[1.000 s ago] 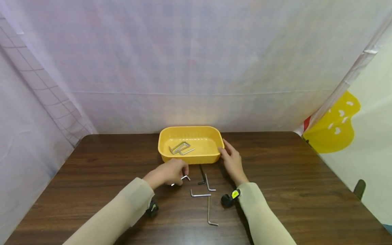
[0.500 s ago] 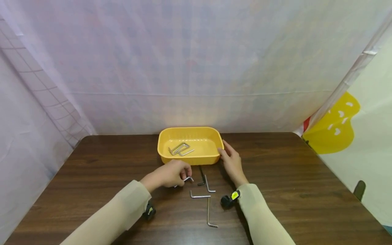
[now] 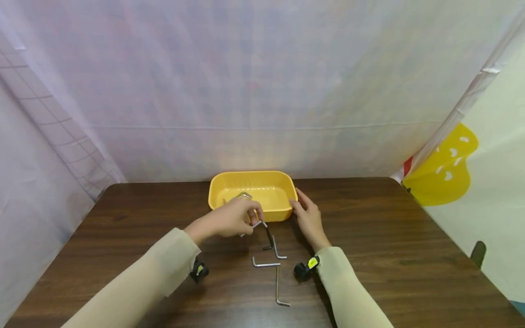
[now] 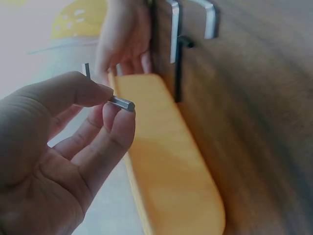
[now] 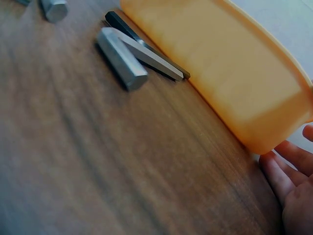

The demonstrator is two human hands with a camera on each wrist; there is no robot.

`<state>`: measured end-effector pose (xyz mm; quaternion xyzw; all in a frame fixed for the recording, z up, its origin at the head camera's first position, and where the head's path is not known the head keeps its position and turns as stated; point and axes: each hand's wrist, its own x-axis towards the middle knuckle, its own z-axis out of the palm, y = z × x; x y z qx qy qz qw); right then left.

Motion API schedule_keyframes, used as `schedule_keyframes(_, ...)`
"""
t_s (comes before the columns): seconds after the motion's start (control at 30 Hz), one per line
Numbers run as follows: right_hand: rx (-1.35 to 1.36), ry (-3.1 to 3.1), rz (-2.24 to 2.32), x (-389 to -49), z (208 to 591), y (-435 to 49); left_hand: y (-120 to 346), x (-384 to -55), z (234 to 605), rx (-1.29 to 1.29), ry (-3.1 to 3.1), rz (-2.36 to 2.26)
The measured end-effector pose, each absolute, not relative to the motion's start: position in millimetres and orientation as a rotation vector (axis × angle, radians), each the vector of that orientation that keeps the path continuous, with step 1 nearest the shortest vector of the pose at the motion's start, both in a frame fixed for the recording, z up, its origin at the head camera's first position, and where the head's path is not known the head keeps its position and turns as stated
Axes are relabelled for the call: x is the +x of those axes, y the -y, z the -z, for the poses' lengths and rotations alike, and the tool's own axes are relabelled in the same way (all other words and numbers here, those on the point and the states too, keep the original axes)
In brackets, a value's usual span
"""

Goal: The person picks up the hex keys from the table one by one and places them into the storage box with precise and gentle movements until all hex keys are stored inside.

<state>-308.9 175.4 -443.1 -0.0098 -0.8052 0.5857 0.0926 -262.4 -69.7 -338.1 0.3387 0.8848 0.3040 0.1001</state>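
Observation:
My left hand [image 3: 231, 219] pinches a silver hex key [image 4: 122, 104] between thumb and fingertips, held up off the table near the front wall of a yellow plastic basket [image 3: 280, 215]. With its thumb on the rim and fingers along the outside, my right hand [image 3: 309, 223] holds the basket's right end. Inside the basket lie some hex keys [image 3: 246, 195], partly hidden behind my left hand. A black hex key [image 3: 269, 237] lies on the table just in front of the basket. Beside it is a silver hex key [image 3: 275, 248].
Closer to me on the brown wooden table [image 3: 369, 255] lie another silver hex key [image 3: 266, 265] and a duller, brassy hex key [image 3: 277, 287]. A pale curtain [image 3: 254, 91] hangs right behind the table's far edge.
My left hand has lifted the pinched hex key and carried it up and right towards the basket, now covering part of its front. My right hand keeps its hold on the basket.

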Motion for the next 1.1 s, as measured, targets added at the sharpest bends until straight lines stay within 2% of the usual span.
schedule_keyframes(0.4, -0.015, 2.358, -1.743, -304, 442, -171, 69, -289, 318, 0.812, -2.574, -1.108)
schedule_keyframes(1.1, -0.006, 2.325, -1.725, -303, 443, -165, 75, -337, 341, 0.707, -2.801, -0.796)
